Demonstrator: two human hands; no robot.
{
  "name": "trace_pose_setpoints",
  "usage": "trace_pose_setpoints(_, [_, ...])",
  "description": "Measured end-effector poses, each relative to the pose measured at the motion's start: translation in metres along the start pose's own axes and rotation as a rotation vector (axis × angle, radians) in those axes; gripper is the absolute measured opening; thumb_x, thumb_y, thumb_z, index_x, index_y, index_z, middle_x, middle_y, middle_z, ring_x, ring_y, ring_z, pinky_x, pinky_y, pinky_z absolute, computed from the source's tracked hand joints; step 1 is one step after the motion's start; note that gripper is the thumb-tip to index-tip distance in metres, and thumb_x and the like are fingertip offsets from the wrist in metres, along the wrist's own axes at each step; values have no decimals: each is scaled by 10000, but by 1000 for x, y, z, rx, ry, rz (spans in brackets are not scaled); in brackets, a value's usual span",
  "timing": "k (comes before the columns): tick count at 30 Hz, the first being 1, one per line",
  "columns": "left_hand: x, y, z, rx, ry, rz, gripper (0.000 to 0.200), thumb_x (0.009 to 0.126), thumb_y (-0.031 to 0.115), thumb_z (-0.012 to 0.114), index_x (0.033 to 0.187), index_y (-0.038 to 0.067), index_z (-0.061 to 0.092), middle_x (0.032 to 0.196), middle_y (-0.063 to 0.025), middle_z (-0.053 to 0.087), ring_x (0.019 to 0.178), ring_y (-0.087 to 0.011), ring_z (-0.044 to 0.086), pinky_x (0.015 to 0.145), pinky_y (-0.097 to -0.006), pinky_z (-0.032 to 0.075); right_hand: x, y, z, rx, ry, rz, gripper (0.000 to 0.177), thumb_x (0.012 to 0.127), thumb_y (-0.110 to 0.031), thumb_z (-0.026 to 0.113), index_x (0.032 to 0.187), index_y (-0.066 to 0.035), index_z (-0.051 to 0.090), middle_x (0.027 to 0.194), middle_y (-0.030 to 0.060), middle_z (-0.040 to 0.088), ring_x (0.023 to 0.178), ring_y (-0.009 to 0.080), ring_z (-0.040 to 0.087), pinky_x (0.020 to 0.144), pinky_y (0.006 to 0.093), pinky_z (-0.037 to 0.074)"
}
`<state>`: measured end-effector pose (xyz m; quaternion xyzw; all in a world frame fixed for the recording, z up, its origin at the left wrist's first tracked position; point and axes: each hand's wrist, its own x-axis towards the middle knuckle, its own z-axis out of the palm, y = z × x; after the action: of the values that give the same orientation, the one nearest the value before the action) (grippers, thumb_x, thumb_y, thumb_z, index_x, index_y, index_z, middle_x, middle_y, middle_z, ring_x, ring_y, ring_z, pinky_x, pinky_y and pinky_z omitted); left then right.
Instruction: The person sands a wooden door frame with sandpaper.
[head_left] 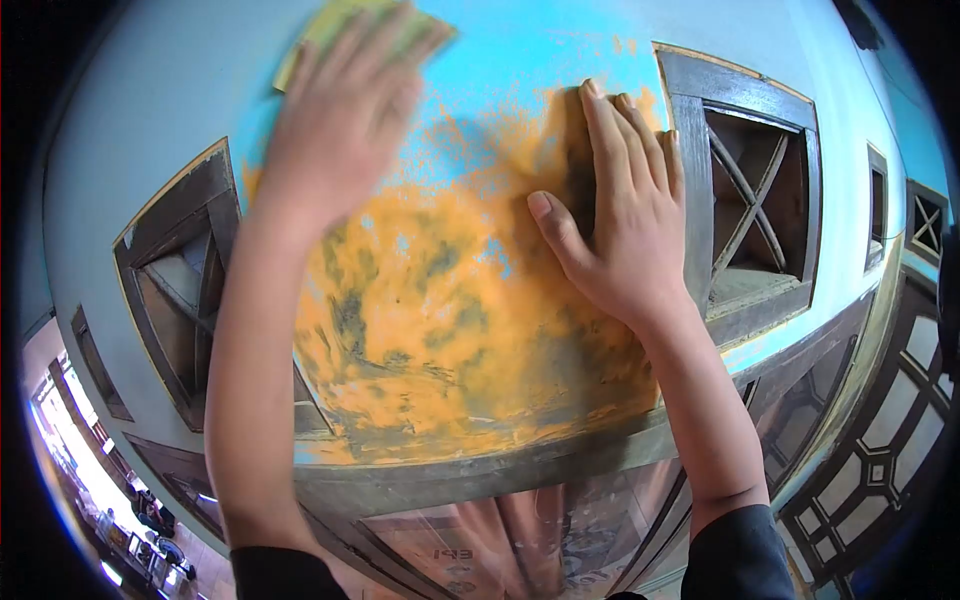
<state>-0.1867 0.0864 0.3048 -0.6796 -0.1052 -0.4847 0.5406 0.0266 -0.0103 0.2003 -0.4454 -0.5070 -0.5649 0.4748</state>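
Note:
My left hand (340, 140), blurred by motion, presses a yellow-green sheet of sandpaper (322, 22) against the upper part of the wall. Its fingers lie stretched over the sheet, whose edges stick out on both sides. Flat on the wall to the right rests my right hand (638, 220), fingers extended and thumb apart, with nothing in it. Between my arms the wall shows a worn orange patch (430, 300) with dark smudges. Above it, bright turquoise paint (500, 60) remains, scuffed where it meets the orange.
A dark wooden vent frame with crossed bars (765, 190) stands close to my right hand. Another vent frame (180, 270) is left of my left forearm. Below runs a wooden ledge (480, 470) over glass panes with curtains (520, 540). A motorbike (165, 550) stands far below left.

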Motion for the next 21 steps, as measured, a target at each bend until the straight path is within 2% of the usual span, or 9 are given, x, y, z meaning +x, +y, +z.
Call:
trace_pose_setpoints(2, [5, -5, 5, 70, 76, -76, 469, 1061, 359, 437, 1521, 278, 487, 1632, -28, 383, 1515, -319, 315, 1256, -569, 170, -2, -1, 1, 15, 2, 9, 844, 921, -438, 658, 1621, -176, 266, 1572, 92, 435, 1507, 337, 320, 1234, 606, 169])
trace_pose_setpoints(6, [-24, 47, -7, -106, -125, 86, 452, 1066, 387, 421, 1487, 267, 534, 1628, -19, 389, 1513, -318, 318, 1249, -569, 184, -6, 1, 1, 6, 3, 11, 841, 926, -445, 648, 1624, -177, 261, 1571, 91, 435, 1503, 337, 326, 1235, 605, 164])
trace_pose_setpoints(7, [-16, 29, -3, -80, -98, 107, 453, 1056, 398, 436, 1470, 259, 553, 1613, -18, 410, 1507, -310, 329, 1245, -563, 196, -6, 2, 1, 0, -1, 2, 840, 928, -446, 644, 1624, -177, 260, 1571, 91, 435, 1503, 336, 327, 1236, 605, 163])
trace_pose_setpoints(10, [29, -40, 11, -28, 32, -68, 484, 1072, 362, 391, 1541, 269, 472, 1645, -11, 366, 1527, -325, 291, 1248, -573, 157, -6, 1, 1, 11, 16, 0, 832, 933, -453, 632, 1624, -175, 262, 1564, 92, 443, 1498, 339, 336, 1232, 609, 166])
trace_pose_setpoints(11, [30, -35, 12, 32, 73, -63, 495, 1069, 367, 404, 1546, 250, 462, 1637, -23, 378, 1527, -322, 292, 1247, -570, 161, -6, 1, 0, 10, 12, 6, 828, 935, -455, 628, 1624, -172, 263, 1563, 91, 443, 1498, 339, 336, 1232, 609, 166])
trace_pose_setpoints(14, [0, 44, 9, -31, 22, 40, 450, 1054, 367, 444, 1478, 245, 538, 1608, -32, 412, 1502, -316, 331, 1242, -570, 199, -6, 2, -1, 10, 10, 5, 818, 942, -459, 615, 1622, -165, 269, 1561, 90, 446, 1498, 341, 335, 1232, 609, 166])
trace_pose_setpoints(15, [-1, 40, 7, -36, -8, 64, 459, 1063, 354, 436, 1500, 234, 508, 1611, -48, 407, 1501, -327, 329, 1239, -585, 197, -7, 1, 0, 9, 15, 6, 814, 944, -461, 611, 1621, -163, 271, 1559, 91, 447, 1497, 341, 335, 1232, 608, 166])
trace_pose_setpoints(18, [40, -35, 19, -35, 35, -35, 484, 1081, 355, 393, 1535, 204, 466, 1647, -78, 348, 1528, -350, 273, 1248, -584, 140, -4, 3, -2, 9, 15, 2, 805, 949, -459, 604, 1620, -159, 275, 1559, 92, 446, 1500, 341, 331, 1232, 607, 165])
trace_pose_setpoints(21, [40, -23, 19, 16, -6, -70, 486, 1084, 364, 383, 1533, 198, 469, 1649, -79, 344, 1533, -342, 264, 1253, -574, 132, -7, 1, -2, 17, 5, 10, 794, 954, -456, 597, 1619, -162, 278, 1558, 93, 447, 1502, 341, 327, 1230, 613, 166])
